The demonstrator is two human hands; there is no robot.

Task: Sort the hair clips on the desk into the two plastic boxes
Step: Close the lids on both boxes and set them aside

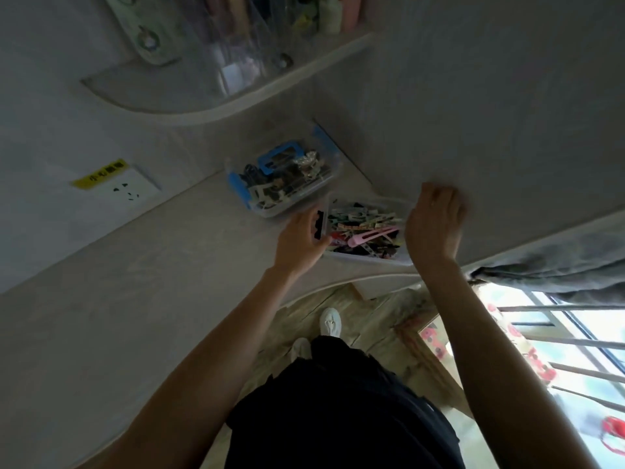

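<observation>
Two clear plastic boxes stand on the pale desk point(142, 265) by the wall corner. The far box point(333, 170) has blue latches and holds dark clips. The near box point(365, 260) is full of colourful hair clips, with a pink clip point(372, 236) on top. My left hand point(299, 242) grips the near box's left end, thumb and fingers around the wall by a black latch. My right hand point(434, 225) covers the box's right end with fingers curled, back of the hand toward me; its contact with the box is hidden.
A curved shelf point(189, 110) with clear organisers hangs above the desk. A wall socket point(125, 191) sits to the left. The desk's curved edge runs just below the near box. A grey curtain point(554, 269) and a window are on the right.
</observation>
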